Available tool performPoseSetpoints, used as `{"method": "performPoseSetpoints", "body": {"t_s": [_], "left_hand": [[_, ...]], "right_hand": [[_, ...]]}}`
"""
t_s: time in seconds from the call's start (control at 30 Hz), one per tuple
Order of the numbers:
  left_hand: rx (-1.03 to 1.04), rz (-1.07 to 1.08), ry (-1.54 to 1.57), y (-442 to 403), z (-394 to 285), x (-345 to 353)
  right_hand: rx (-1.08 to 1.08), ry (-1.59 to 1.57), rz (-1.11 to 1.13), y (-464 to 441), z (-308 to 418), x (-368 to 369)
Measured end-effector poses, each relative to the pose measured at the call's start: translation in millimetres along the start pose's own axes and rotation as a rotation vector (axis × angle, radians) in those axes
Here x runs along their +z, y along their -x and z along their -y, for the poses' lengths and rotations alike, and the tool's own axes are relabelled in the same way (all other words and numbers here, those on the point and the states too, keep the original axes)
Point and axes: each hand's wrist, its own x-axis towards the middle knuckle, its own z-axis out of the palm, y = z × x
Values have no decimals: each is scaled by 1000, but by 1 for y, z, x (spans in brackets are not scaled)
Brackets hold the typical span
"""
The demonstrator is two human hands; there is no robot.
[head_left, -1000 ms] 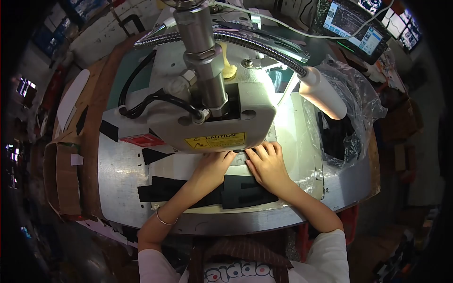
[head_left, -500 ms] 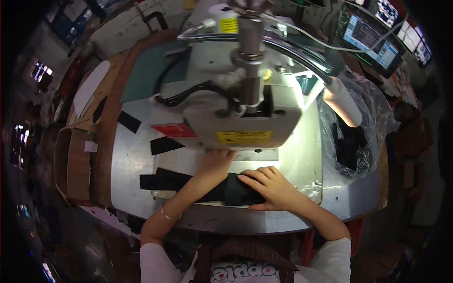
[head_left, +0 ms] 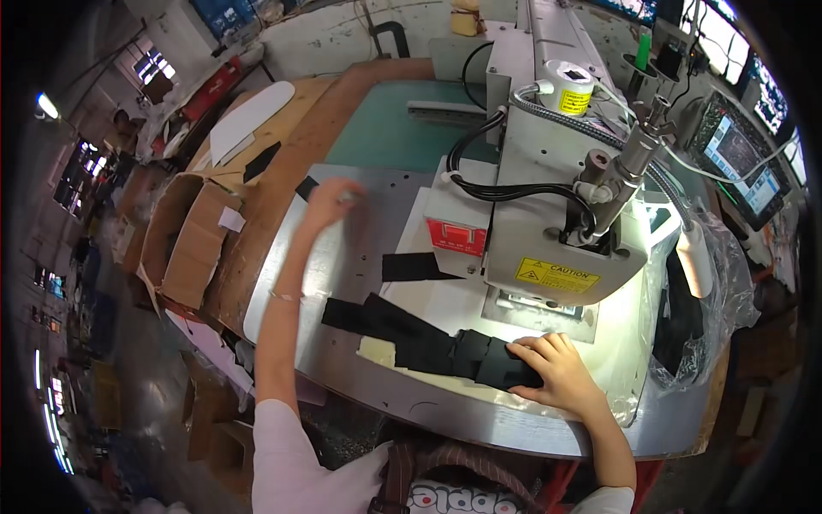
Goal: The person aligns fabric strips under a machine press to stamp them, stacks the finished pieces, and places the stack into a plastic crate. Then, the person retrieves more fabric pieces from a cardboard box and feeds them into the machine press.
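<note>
My left hand (head_left: 336, 204) is over the left side of the metal table, close to a small black fabric piece (head_left: 306, 186). Motion blurs its fingers, so whether they hold anything cannot be made out. At the front edge, my right hand (head_left: 561, 370) has its fingers on top of a black fabric piece (head_left: 501, 364) and its thumb at the near edge. That piece lies at the right end of a row of overlapping black strips (head_left: 411, 332). Another black piece (head_left: 419, 266) rests partly beside the machine head. A metal plate (head_left: 541, 315) shows under the machine head (head_left: 565, 248).
A lamp (head_left: 693, 261) and a clear plastic bag (head_left: 728, 300) with black material are on the right, below a screen (head_left: 741, 158). An open cardboard box (head_left: 201, 244) stands at the left edge. White card (head_left: 253, 116) lies behind it.
My left hand has left the area under the machine head and moved far left. My right hand stays on the black fabric. The view has turned left, showing more of the table.
</note>
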Motion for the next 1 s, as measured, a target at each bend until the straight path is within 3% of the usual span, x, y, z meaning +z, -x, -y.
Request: {"method": "performPoseSetpoints", "body": {"t_s": [0.03, 0.07, 0.17, 0.27, 0.33, 0.37, 0.4, 0.43, 0.5, 0.6, 0.7, 0.77, 0.87, 0.9, 1.0], "left_hand": [[-4, 51, -163, -3, 37, -13], [-52, 143, -79, -8, 70, -17], [-34, 146, -434, -4, 43, -43], [84, 172, -282, -3, 61, -47], [130, 38, -56, 5, 51, -40], [93, -13, -157, 10, 66, -32], [-120, 195, -279, 6, 64, -37], [73, 60, -399, 13, 63, -34], [185, -178, -374, 26, 62, -25], [81, -235, -192, 35, 77, -21], [-146, -244, 33, 40, 32, -35], [-144, -113, 369, 47, -5, -34], [-30, 259, 439, 63, -116, -28], [77, 311, 474, 66, -141, -16], [79, 516, 448, 69, -185, 8]], "right_hand": [[-1, -2, -7, 0, 0, -1], [-3, -5, -12, 0, -1, 0], [-3, -2, -24, -2, -3, 2], [-5, 4, -39, 0, -7, 7], [-21, -28, -72, -4, -6, 8], [-13, -34, -96, 1, -5, 7], [9, -29, -121, 8, -7, 6], [-5, -33, -141, 8, -11, 7], [-22, -61, -187, 2, -13, 9], [91, -27, -303, 8, -17, 3], [150, 34, -538, 8, -33, 7], [210, 48, -583, 10, -40, 3], [316, 5, -668, 10, -44, 3], [350, -5, -694, 10, -46, 1], [472, -236, -740, 14, -58, -1]]}}
